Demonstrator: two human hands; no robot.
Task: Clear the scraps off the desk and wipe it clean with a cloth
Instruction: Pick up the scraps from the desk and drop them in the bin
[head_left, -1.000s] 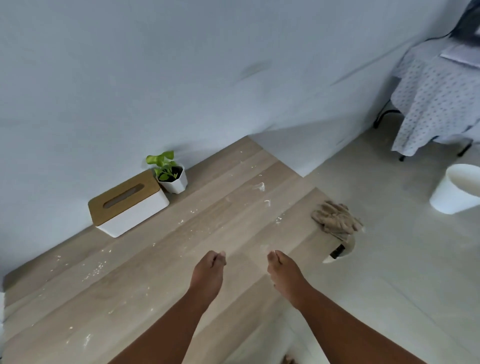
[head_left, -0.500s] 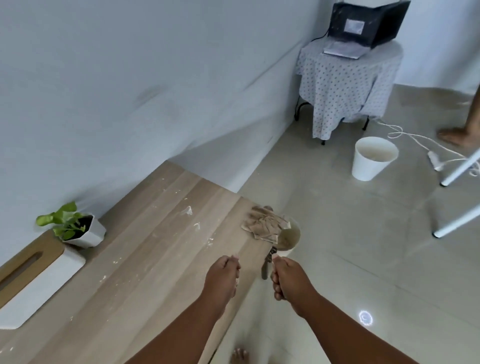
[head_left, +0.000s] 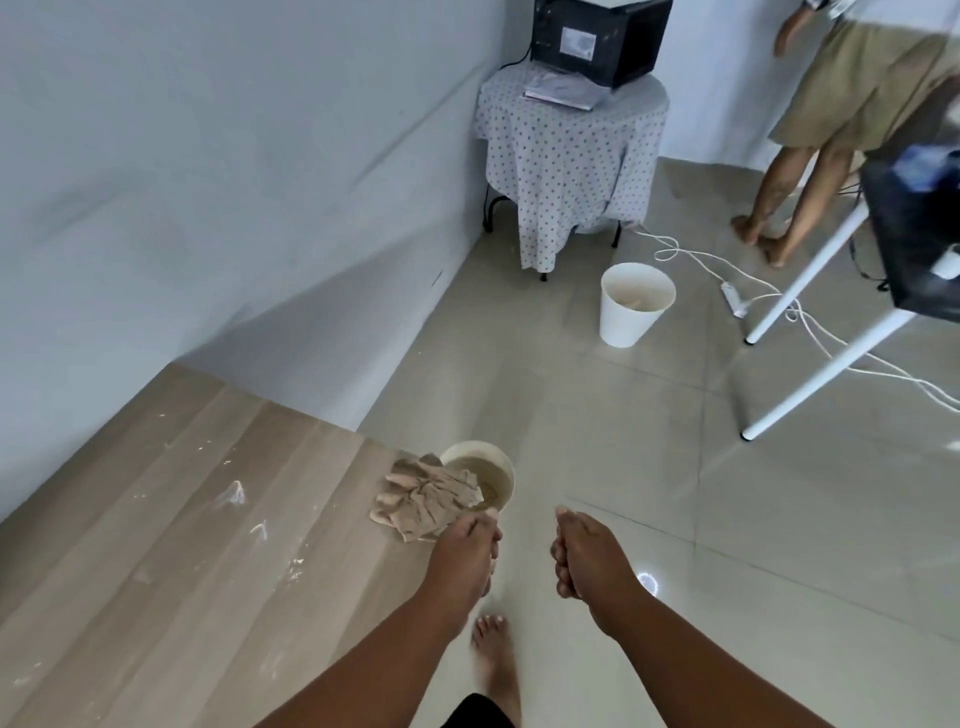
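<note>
The wooden desk (head_left: 156, 571) fills the lower left, with small white scraps (head_left: 232, 494) scattered over it. A crumpled beige cloth (head_left: 423, 501) lies at the desk's right edge. Just past that edge is a round white container (head_left: 485, 475). My left hand (head_left: 465, 553) hovers at the desk's edge with its fingers curled, the fingertips at the cloth's near corner, and nothing shows in its grip. My right hand (head_left: 579, 556) hangs over the floor to the right of the desk, fingers curled under, with nothing visible in it.
A white bin (head_left: 636, 306) stands on the tiled floor beyond the desk. Behind it is a small table under a dotted cover (head_left: 571, 156). A person (head_left: 831, 130) stands at the back right, beside white table legs (head_left: 810, 291) and a floor cable (head_left: 691, 257).
The view has swung right, away from the tissue box and plant toward the desk's right edge. Both hands moved right; my left hand now reaches the cloth and my right is off the desk.
</note>
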